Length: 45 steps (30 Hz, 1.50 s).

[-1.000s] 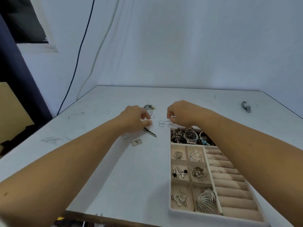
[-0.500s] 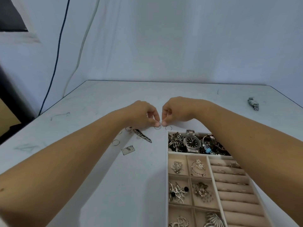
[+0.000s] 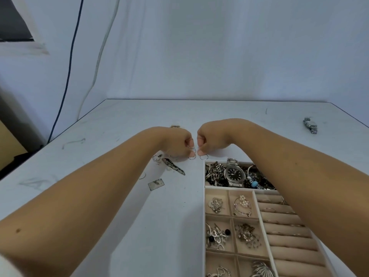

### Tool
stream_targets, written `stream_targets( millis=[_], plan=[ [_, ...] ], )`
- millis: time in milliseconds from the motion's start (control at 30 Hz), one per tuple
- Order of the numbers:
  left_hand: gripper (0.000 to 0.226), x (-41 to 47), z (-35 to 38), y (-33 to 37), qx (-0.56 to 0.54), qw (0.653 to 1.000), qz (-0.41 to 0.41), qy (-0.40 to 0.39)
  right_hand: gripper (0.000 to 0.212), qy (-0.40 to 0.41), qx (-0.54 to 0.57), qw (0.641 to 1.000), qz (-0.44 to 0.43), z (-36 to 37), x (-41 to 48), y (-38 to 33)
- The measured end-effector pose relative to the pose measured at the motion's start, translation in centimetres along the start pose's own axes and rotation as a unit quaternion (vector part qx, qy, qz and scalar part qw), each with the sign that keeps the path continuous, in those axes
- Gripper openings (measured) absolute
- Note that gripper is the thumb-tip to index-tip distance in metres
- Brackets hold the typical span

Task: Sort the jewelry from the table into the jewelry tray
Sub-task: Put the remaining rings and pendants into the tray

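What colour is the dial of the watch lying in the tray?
Black, in a silver case; the watch shows best in head view.

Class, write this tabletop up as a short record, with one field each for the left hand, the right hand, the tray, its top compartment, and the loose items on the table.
left hand: pinches a thin hoop
right hand: pinches a second thin hoop
jewelry tray: on the table, near right, compartments partly filled
top compartment: dark-faced watch among mixed pieces
loose by the hands: loose hoop, patterned strip, rectangular tag
far right: silver watch, alone on the table
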<state>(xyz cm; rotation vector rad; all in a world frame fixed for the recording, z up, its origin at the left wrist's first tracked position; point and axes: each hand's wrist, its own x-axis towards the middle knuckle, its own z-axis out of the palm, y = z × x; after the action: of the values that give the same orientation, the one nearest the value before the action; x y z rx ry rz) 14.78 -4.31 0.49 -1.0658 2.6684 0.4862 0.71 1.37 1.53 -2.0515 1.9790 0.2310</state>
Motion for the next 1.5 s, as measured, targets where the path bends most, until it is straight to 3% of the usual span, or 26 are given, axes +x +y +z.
stream_targets(
  millis=[200,300,400,700,1133,1267,1500],
  plan=[
    [0.014,-1.0,0.4,-0.7,-0.120,0.991,0.020,0.047,0.021,0.078,0.088,0.993,-0.027,0.9,-0.9,0.6],
    [0.012,-1.9,0.2,-0.3,-0.148,0.980,0.018,0.134,0.020,0.142,0.131,0.981,-0.034,1.3,-2.0,0.9],
    [0.010,-3.1,0.0,0.7,-0.139,0.967,0.036,0.213,0.019,0.200,0.143,0.969,-0.040,1.5,-3.8,1.3],
    [0.014,-8.1,1.7,5.9,-0.057,0.954,0.106,0.274,0.013,0.274,0.081,0.958,-0.016,2.6,-12.8,2.8],
    [0.010,-11.1,6.8,11.7,-0.126,0.918,0.239,0.289,0.006,0.420,0.176,0.890,-0.037,9.4,-22.9,4.6],
    [0.009,-11.2,8.0,11.6,-0.095,0.913,0.253,0.305,0.005,0.408,0.179,0.893,-0.065,10.0,-22.5,4.3],
    [0.013,-11.8,8.4,11.7,-0.105,0.918,0.281,0.260,0.006,0.367,0.203,0.903,-0.090,10.0,-23.6,3.9]
  ],
)
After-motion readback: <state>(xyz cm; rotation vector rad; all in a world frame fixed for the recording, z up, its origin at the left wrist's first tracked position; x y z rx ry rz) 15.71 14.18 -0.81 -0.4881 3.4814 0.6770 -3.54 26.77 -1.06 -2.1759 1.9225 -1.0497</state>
